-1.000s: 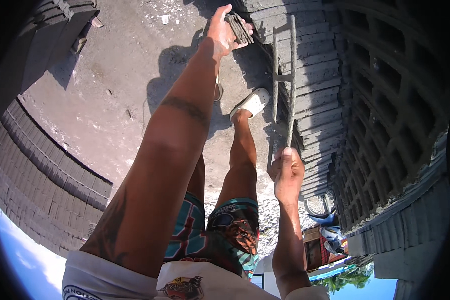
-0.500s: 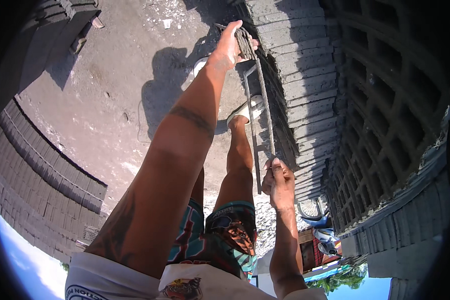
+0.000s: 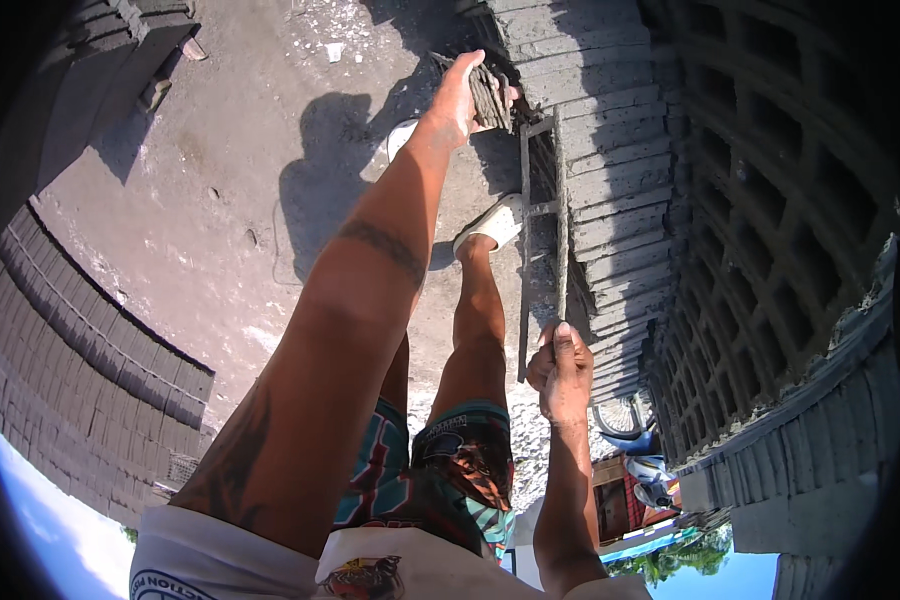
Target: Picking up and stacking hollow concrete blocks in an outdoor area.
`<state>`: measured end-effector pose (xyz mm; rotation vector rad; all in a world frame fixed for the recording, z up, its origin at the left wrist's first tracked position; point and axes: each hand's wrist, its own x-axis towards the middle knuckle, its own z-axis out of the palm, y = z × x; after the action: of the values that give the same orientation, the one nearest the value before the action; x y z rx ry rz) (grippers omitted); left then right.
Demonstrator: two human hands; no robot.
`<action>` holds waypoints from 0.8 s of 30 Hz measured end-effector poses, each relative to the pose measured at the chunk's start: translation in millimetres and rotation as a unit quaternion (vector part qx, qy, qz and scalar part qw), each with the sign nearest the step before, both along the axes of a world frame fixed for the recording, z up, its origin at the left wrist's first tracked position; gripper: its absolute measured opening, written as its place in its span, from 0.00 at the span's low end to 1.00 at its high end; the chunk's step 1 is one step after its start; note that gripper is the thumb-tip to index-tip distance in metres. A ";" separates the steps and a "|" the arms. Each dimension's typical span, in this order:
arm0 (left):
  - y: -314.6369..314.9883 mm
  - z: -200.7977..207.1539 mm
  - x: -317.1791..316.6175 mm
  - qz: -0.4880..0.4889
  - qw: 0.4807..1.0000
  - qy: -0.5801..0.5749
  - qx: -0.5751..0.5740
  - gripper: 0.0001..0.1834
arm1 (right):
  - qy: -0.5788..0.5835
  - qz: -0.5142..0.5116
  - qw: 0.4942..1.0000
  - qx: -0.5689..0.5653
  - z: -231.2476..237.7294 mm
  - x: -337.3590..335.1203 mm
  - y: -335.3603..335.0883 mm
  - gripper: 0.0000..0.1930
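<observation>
Far left: Stacked gray blocks (image 3: 90, 340) line sunlit ground (image 3: 210, 185).
Left hand (image 3: 462, 92): Stretched forward, thumb and fingers clasping a ridged gray piece (image 3: 489, 98).
Ladder-like frame (image 3: 562, 230): Extends from the right hand (image 3: 563, 372), its far end near the ridged gray piece, beside a row of gray slabs (image 3: 620, 180).
Right hand: Thumb and fingers pinch the frame's near end.
Far right: Hollow openwork (image 3: 735, 225) rises in shade.

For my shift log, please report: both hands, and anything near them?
Left hand: gripping ridged grey piece. Right hand: holding narrow frame by near end. Grey block row close at frame's right; contact unclear.
</observation>
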<state>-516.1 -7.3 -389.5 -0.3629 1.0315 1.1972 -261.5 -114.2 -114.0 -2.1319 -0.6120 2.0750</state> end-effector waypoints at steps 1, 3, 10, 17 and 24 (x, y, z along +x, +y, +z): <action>-4.1 2.9 3.8 0.009 1.000 0.001 -0.012 0.31 | 0.011 -0.019 1.000 0.009 7.2 0.7 -2.8 0.20; -6.5 4.5 -3.5 -0.012 1.000 0.007 -0.007 0.31 | 0.022 -0.036 0.998 0.053 16.3 -0.1 -3.6 0.20; -4.6 20.8 -32.8 0.036 0.995 -0.054 -0.078 0.38 | 0.053 -0.016 0.991 0.126 29.2 -13.3 35.6 0.20; 12.3 31.8 -67.6 0.010 0.996 -0.086 0.033 0.36 | 0.089 -0.018 0.953 0.290 50.2 -54.1 66.5 0.22; 27.3 10.5 -60.2 0.065 0.995 -0.071 -0.018 0.34 | 0.019 0.056 0.996 0.074 -14.4 -49.2 51.5 0.19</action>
<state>-576.3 20.0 -379.0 -0.5436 0.9180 1.2502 -310.7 -62.8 -128.4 -2.0154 -0.8697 2.0491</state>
